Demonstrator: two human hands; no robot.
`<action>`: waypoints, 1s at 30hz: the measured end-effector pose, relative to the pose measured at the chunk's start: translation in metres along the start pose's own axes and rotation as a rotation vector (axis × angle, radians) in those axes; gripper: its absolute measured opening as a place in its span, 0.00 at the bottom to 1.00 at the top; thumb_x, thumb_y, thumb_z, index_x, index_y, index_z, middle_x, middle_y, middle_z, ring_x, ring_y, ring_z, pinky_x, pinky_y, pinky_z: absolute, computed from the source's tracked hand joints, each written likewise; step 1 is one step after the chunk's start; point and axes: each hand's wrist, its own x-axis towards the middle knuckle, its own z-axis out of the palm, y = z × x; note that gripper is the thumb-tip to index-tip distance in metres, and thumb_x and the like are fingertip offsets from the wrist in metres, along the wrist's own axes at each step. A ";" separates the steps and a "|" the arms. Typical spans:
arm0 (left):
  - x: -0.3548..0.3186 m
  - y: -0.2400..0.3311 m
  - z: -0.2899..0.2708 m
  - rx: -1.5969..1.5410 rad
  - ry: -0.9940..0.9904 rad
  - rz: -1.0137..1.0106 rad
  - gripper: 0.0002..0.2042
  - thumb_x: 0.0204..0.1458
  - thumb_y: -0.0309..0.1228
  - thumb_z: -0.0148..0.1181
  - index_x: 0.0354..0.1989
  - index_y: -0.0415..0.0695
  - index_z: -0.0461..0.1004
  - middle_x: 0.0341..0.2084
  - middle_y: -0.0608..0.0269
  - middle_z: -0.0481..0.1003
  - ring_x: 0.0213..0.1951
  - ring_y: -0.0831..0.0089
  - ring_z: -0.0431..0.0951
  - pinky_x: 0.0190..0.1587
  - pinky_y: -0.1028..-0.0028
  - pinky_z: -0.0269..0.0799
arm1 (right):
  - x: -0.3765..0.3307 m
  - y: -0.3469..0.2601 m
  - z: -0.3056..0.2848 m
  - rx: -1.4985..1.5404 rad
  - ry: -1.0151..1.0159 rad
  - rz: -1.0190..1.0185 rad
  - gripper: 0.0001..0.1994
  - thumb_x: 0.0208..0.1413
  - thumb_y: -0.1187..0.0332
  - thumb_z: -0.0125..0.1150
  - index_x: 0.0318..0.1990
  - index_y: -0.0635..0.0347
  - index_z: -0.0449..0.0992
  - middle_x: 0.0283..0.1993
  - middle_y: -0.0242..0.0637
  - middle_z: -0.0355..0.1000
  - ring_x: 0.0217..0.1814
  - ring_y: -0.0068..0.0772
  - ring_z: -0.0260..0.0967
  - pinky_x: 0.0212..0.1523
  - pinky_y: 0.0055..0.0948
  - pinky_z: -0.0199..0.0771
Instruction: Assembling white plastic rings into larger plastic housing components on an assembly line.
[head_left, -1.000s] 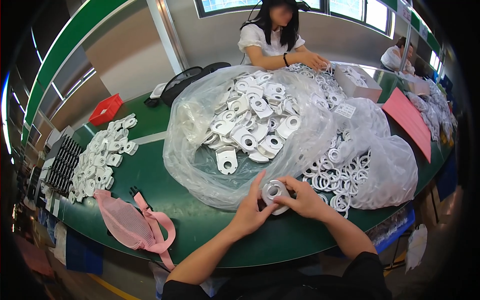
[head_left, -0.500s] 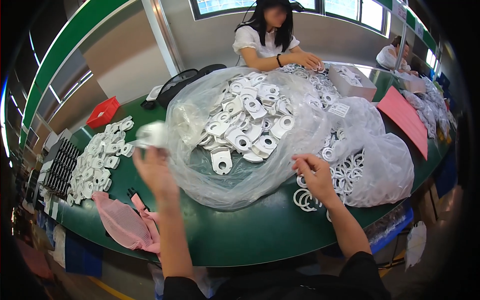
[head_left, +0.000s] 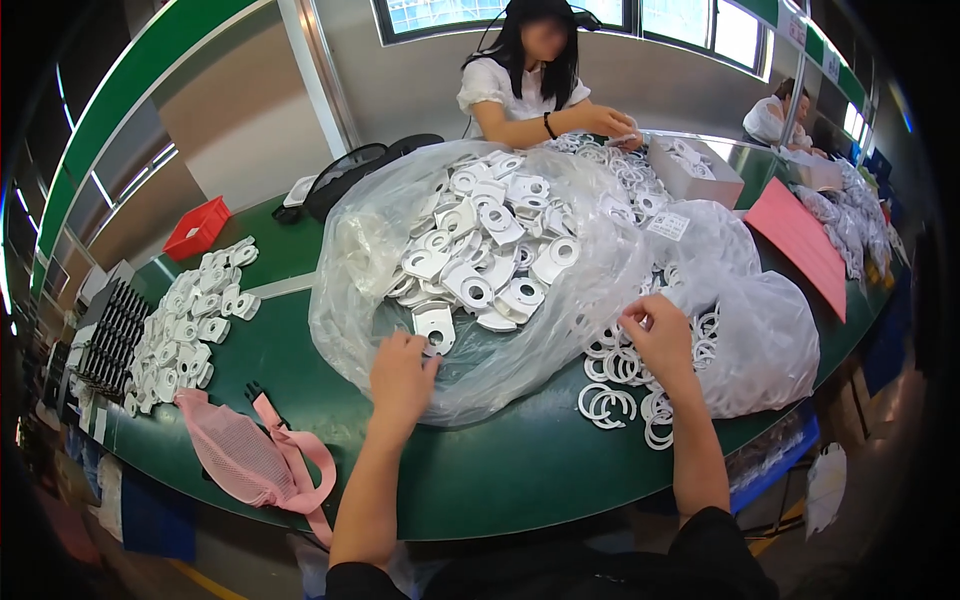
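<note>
My left hand (head_left: 403, 382) is at the near left edge of a large clear plastic bag (head_left: 470, 390). Its thumb stands apart from the fingers, beside a white plastic part with a round hole (head_left: 434, 322). No held thing shows in it. A heap of similar white parts (head_left: 490, 220) lies in the opened bag. Above the loose white rings (head_left: 607, 403) on the right is my right hand (head_left: 660, 340), fingers curled and thumb close to the forefinger. Whatever is between those fingertips, if anything, is too small to make out.
More white parts (head_left: 190, 330) are piled at the left, beside a black slotted rack (head_left: 105, 335) and a red bin (head_left: 197, 228). A pink mesh pouch (head_left: 235, 450) lies near the front edge. Across the table a person (head_left: 530, 90) handles rings by a white box (head_left: 695, 175).
My left hand has moved right from the left pile to the bag; the white part it carried has left it. My right hand has shifted slightly right over the rings.
</note>
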 end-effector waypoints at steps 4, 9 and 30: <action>-0.004 0.003 0.009 0.027 -0.011 0.016 0.13 0.40 0.31 0.64 0.35 0.42 0.74 0.34 0.57 0.70 0.39 0.58 0.70 0.40 0.63 0.67 | -0.008 0.001 0.004 -0.244 -0.202 -0.099 0.10 0.40 0.67 0.66 0.30 0.61 0.75 0.31 0.40 0.68 0.37 0.41 0.67 0.39 0.35 0.66; -0.003 0.003 0.013 0.053 0.019 0.072 0.14 0.40 0.29 0.65 0.36 0.40 0.72 0.41 0.53 0.69 0.43 0.56 0.69 0.41 0.62 0.67 | -0.013 0.001 0.014 -0.384 -0.109 -0.192 0.14 0.42 0.63 0.66 0.36 0.58 0.74 0.35 0.40 0.66 0.42 0.41 0.64 0.41 0.36 0.66; -0.030 0.083 0.004 -2.182 -0.721 -0.518 0.27 0.60 0.52 0.33 0.52 0.41 0.63 0.55 0.43 0.63 0.56 0.46 0.64 0.50 0.51 0.69 | 0.000 0.004 -0.013 -0.303 -0.234 0.124 0.11 0.39 0.67 0.63 0.33 0.56 0.73 0.26 0.37 0.73 0.30 0.41 0.71 0.32 0.37 0.68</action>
